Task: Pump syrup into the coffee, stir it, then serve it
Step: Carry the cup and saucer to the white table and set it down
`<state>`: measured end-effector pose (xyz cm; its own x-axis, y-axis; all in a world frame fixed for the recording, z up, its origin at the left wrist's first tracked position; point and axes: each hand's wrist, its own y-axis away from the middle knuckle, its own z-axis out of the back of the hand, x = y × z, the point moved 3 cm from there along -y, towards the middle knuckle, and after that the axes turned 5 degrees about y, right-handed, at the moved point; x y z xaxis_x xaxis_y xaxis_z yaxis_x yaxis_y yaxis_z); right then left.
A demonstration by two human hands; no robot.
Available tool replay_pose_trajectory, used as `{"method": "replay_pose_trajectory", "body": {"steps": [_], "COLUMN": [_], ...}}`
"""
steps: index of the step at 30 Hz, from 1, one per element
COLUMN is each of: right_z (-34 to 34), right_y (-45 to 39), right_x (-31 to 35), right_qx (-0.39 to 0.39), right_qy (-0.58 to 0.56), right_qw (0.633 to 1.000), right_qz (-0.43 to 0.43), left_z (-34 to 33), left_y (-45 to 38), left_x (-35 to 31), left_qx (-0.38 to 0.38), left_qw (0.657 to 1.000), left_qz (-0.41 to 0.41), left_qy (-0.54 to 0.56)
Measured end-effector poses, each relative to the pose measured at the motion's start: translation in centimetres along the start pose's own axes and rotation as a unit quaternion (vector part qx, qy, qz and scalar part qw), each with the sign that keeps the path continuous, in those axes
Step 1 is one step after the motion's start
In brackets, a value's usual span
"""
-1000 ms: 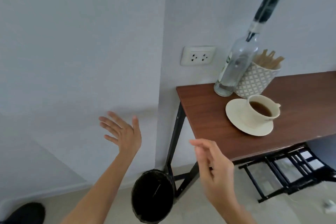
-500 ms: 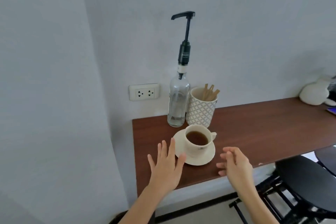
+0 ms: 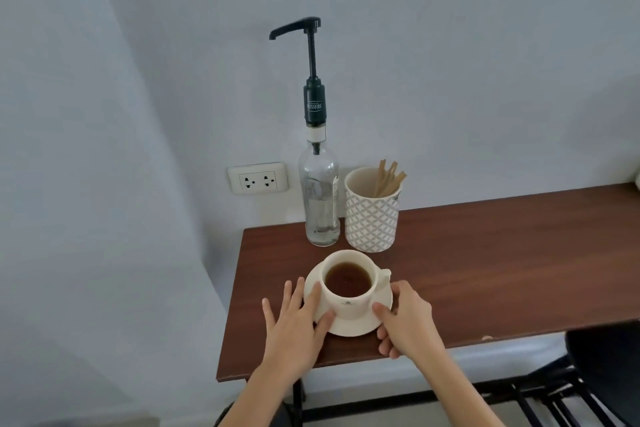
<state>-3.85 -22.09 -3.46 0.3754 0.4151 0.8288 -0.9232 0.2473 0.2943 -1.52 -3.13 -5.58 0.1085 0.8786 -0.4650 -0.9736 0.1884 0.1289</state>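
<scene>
Both your hands closing in since half a second ago, now flanking saucer. Your left hand (image 3: 294, 329) lying flat, fingers spread, fingertips overlapping smooth cream saucer (image 3: 349, 324) at its left rim. Your right hand (image 3: 407, 321) curling loosely, thumb resting on saucer's right edge, gripping nothing. Round glazed cup (image 3: 348, 282) sitting centred on saucer, holding dark coffee (image 3: 347, 278). Saucer resting near front left of matte wood-grain table (image 3: 485, 253). Behind: tall clear glass syrup bottle (image 3: 318, 198) with dark pump, touching lattice-patterned cylindrical holder (image 3: 371, 215) carrying flat wooden stirrers (image 3: 388, 177). Wall socket (image 3: 258, 178) sitting left of bottle.
</scene>
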Motion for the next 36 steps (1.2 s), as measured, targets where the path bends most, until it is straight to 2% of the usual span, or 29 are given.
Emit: {"method": "replay_pose_trajectory", "body": {"steps": [8,11,15,18,25,28,32,36], "right_z": [-1.1,-2.0,-3.4,-4.2,-5.1,-5.3,-5.1,-5.1], "right_y": [4.0,5.6,6.9,7.5,9.0,9.7,10.8,11.7], "right_x": [-1.5,-2.2,-3.6,-4.1,-3.8,-3.4,-2.7,-1.4], "right_qx": [0.014,0.008,-0.017,-0.036,-0.054,-0.050,-0.015,0.053], "right_qy": [-0.050,-0.136,-0.288,-0.337,-0.358,-0.356,-0.337,-0.305], "right_qw": [0.999,0.990,0.957,0.940,0.931,0.932,0.941,0.951], "right_qz": [-0.014,-0.026,-0.030,-0.038,-0.044,-0.042,-0.026,0.004], "left_z": [-0.2,-0.2,-0.2,-0.3,0.4,1.4,2.9,3.9], "left_y": [1.9,2.8,3.8,4.3,5.3,6.1,8.2,10.9], "left_x": [0.9,0.9,0.9,1.1,2.6,3.4,4.2,4.6], "left_qx": [0.028,0.039,0.048,0.052,0.049,0.024,-0.030,-0.060], "left_qw": [0.999,0.998,0.996,0.996,0.992,0.988,0.974,0.955], "left_qz": [-0.037,-0.048,-0.067,-0.078,-0.093,-0.085,-0.045,-0.027], "left_qy": [-0.011,-0.010,-0.018,-0.012,0.074,0.123,0.221,0.289]}}
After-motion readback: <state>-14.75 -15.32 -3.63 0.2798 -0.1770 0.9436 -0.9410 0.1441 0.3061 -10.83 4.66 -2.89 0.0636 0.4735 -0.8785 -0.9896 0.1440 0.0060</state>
